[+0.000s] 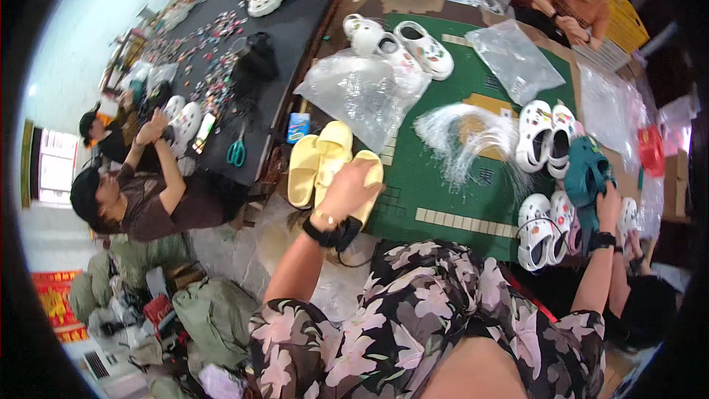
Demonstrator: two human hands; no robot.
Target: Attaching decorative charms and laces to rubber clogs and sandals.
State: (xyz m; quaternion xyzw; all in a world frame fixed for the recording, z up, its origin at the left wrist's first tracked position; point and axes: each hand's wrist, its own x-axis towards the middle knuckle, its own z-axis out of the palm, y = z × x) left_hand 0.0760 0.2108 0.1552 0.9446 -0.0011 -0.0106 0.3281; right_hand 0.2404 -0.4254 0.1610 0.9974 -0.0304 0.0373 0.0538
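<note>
Yellow slide slippers [302,171] lie bunched at the left edge of the green mat. My left hand [350,189] is closed over the rightmost slide, its fingers curled across the strap. At the far right, my right hand [608,204] grips a teal clog [586,171] by its near side, with more teal beneath it. Next to that clog stands a pair of white clogs [533,137] with small coloured charms. Nearer to me is another charm-covered white pair [535,233]. A bundle of clear thin strands [465,137] spreads over the mat's middle.
More white clogs [424,49] and clear plastic bags [362,92] [515,59] lie on the green-matted table [450,203]. A dark table [295,29] at left carries scattered charms and teal scissors [236,149]. Several people sit around; one arm is close beside my right forearm.
</note>
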